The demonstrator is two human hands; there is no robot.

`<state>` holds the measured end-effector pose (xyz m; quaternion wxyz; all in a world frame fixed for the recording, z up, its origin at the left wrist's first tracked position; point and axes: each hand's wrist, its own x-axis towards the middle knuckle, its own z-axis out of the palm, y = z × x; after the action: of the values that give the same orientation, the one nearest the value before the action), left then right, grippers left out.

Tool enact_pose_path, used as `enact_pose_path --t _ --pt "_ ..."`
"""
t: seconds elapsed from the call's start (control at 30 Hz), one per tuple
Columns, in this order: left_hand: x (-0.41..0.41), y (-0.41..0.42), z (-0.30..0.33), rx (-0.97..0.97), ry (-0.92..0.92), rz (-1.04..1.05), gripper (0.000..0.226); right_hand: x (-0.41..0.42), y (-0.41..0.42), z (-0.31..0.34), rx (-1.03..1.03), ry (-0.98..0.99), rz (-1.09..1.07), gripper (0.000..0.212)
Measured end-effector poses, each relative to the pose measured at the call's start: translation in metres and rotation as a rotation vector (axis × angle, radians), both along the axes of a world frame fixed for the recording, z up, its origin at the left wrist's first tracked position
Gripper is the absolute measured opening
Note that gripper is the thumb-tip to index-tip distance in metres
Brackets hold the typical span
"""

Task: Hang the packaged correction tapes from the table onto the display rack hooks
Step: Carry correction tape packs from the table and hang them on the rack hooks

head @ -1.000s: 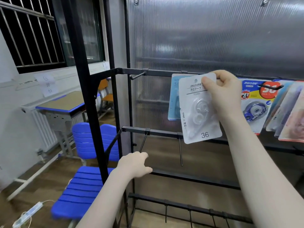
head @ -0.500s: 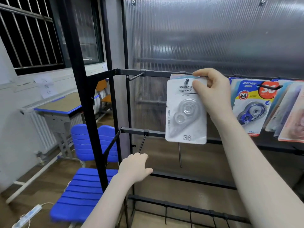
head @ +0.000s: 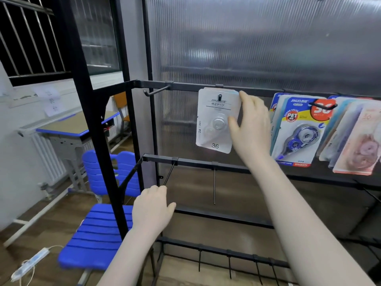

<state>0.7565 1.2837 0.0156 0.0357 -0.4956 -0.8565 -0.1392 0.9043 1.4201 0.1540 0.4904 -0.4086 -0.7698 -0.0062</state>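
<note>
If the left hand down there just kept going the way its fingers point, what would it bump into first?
Probably the slanted black hook on the rack's lower bar: the left hand sits just below its tip, fingers aimed up and forward. Depth is unclear, so it might slip past to the ribbed back panel.

The white correction tape package (head: 216,120) reads "JINUO" and "36". To its right, the blue correction tape package (head: 299,131) reads "JINUO", "PET" and "36".
</note>
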Motion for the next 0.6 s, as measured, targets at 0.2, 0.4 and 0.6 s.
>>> enact_pose_path --t 0.2,0.4,0.6 --pt "0.042 -0.019 -0.002 0.081 -0.056 0.135 0.056 0.025 -0.026 -0.045 -0.047 -0.156 0.049 0.053" --pt "0.085 -0.067 -0.020 0.062 -0.140 0.296 0.063 0.042 -0.066 -0.110 -0.162 -0.344 0.239 0.056" --pt "0.082 -0.174 -0.032 -0.035 -0.132 0.552 0.066 0.001 -0.151 -0.157 -0.275 -0.620 0.520 0.063"
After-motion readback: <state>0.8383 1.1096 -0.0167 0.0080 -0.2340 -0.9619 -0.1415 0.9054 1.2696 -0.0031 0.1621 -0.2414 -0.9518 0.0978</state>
